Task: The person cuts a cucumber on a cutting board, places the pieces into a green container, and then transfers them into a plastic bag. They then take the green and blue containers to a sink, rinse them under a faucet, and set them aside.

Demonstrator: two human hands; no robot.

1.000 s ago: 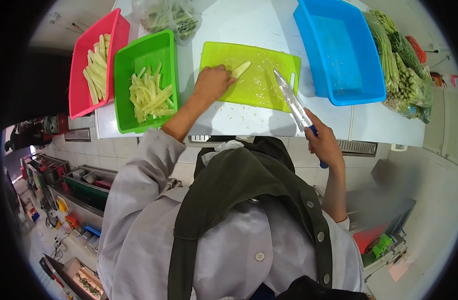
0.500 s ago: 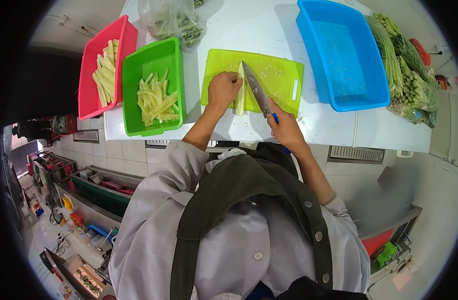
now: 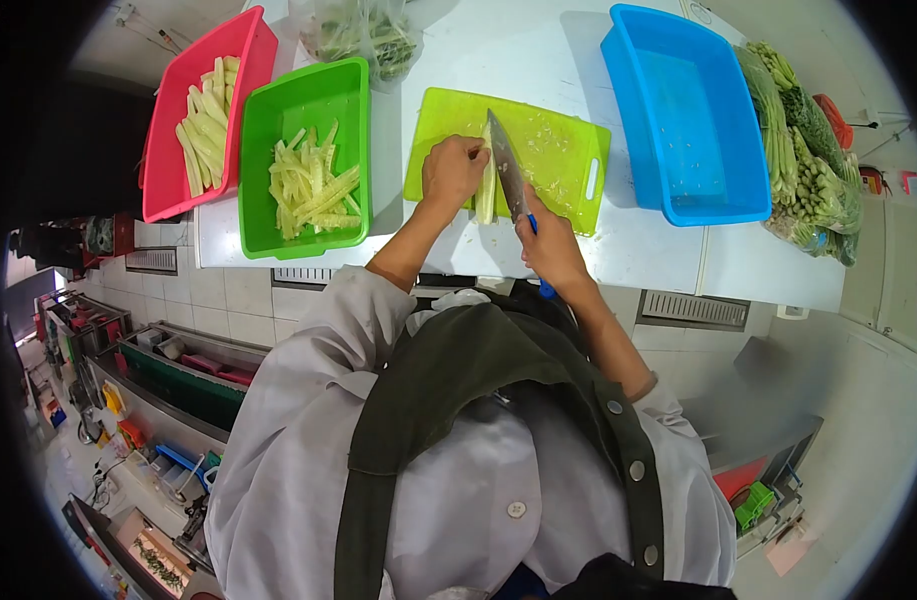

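A long pale-green strip of peeled cucumber point(image 3: 485, 203) lies lengthwise on a lime-green cutting board point(image 3: 440, 118), its near end reaching the board's front edge. My left hand point(image 3: 454, 172) is closed on the strip's upper part, fingertips bent against it. In my right hand point(image 3: 555, 248) is a kitchen knife point(image 3: 509, 168) with a blue handle, gripped with the fingers wrapped round. Its blade runs along the right side of the cucumber, tip pointing away from me. Pale seeds and wet bits are scattered over the board's right half.
To the left, a green bin point(image 3: 359, 150) holds seedy cucumber strips, and a pink bin point(image 3: 261, 60) holds peeled cucumber pieces. A blue bin point(image 3: 683, 130) with a few bits inside stands right. Bagged green vegetables point(image 3: 816, 170) lie beyond it. A plastic bag of greens point(image 3: 373, 40) sits at the back.
The knife has swung closer to the cucumber, its blade now steeper and alongside the strip; my right hand has moved left with it. My left hand keeps its hold. The whole view has shifted slightly.
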